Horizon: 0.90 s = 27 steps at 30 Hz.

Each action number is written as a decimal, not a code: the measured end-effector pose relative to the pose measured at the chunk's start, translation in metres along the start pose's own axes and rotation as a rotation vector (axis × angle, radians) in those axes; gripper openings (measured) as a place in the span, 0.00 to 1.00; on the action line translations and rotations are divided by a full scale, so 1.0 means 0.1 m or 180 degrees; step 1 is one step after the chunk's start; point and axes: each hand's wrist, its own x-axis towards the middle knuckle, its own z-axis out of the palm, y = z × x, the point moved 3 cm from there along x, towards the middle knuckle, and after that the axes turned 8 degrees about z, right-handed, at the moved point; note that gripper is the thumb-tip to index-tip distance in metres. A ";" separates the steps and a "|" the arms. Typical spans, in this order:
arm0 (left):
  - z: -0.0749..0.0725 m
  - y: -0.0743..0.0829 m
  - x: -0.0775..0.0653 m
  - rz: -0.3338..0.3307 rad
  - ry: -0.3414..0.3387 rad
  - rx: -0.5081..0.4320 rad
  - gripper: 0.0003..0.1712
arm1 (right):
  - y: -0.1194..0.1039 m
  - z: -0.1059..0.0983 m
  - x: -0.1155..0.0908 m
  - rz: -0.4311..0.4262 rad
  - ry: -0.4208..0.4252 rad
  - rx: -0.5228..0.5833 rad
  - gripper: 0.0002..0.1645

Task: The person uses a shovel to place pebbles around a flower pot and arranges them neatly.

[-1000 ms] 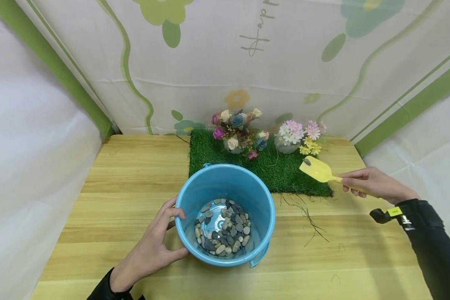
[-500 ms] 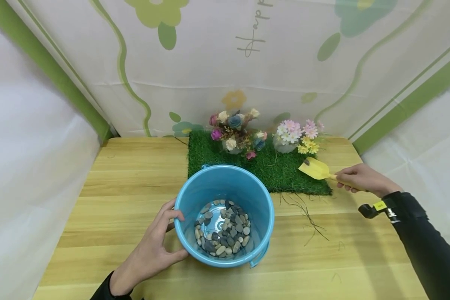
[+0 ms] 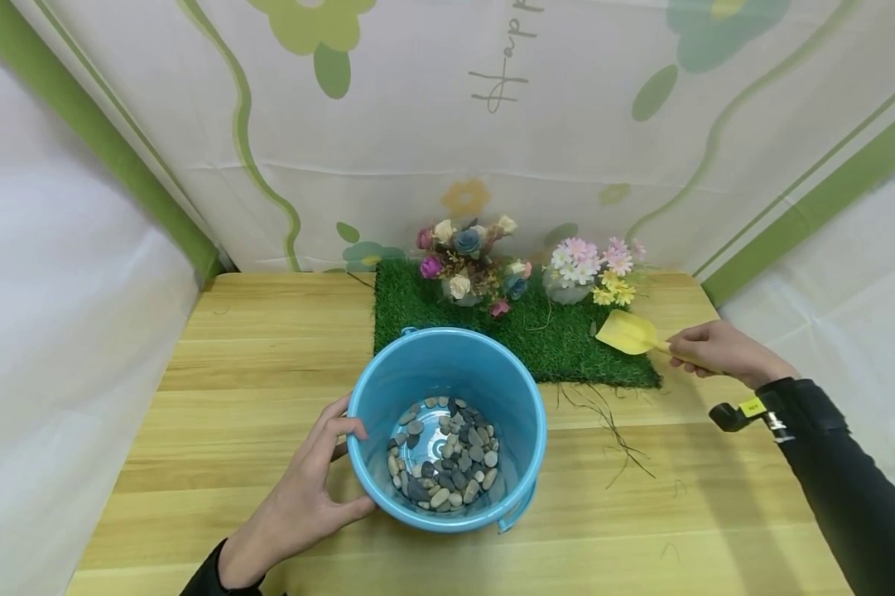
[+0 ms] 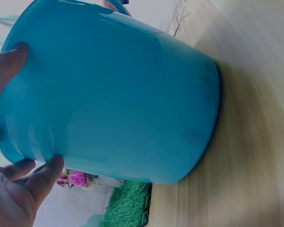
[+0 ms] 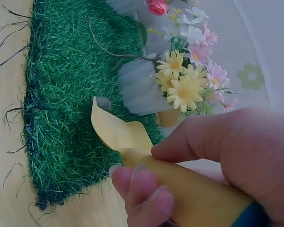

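Note:
A blue bucket (image 3: 523, 414) stands on the wooden table with grey and tan pebbles (image 3: 458, 463) in its bottom. My left hand (image 3: 305, 488) holds its left side, one finger hooked over the rim and the thumb against the outer wall. Over the right end of the artificial grass mat (image 3: 566, 356), my right hand (image 3: 726, 352) grips the handle of a small yellow shovel (image 3: 629, 333). One grey pebble (image 5: 103, 102) lies on the grass just past the blade's tip. The blade looks bare.
Two artificial flower pots stand along the mat's back: mixed roses (image 3: 462, 257) and pink, white and yellow daisies (image 3: 589, 269). Dark loose strands (image 3: 618, 439) lie on the table in front of the mat. A printed curtain (image 3: 417, 99) hangs behind.
The grey pebble has gone from the shovel blade onto the grass. The right hand moved slightly left, tilting the shovel. The left hand and bucket stay put.

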 end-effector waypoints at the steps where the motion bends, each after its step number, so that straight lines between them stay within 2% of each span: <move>1: 0.00 0.00 0.00 0.0022 0.0008 0.0011 0.38 | -0.01 0.00 -0.01 -0.0002 0.0014 -0.0004 0.29; 11: 0.00 0.00 0.01 0.0105 0.0060 -0.0003 0.40 | 0.08 -0.12 -0.13 -0.0068 0.0227 -0.0005 0.32; 17: 0.00 0.01 0.00 0.0026 0.0033 -0.0031 0.40 | 0.15 -0.20 -0.25 -0.0013 0.0325 0.0162 0.34; 21: 0.00 0.01 -0.01 -0.0047 -0.0005 -0.0041 0.39 | 0.21 -0.25 -0.33 0.0026 0.0487 0.0267 0.34; 27: 0.00 -0.01 -0.01 -0.0005 0.0003 -0.0019 0.39 | 0.28 -0.35 -0.48 -0.0021 0.0815 0.0533 0.27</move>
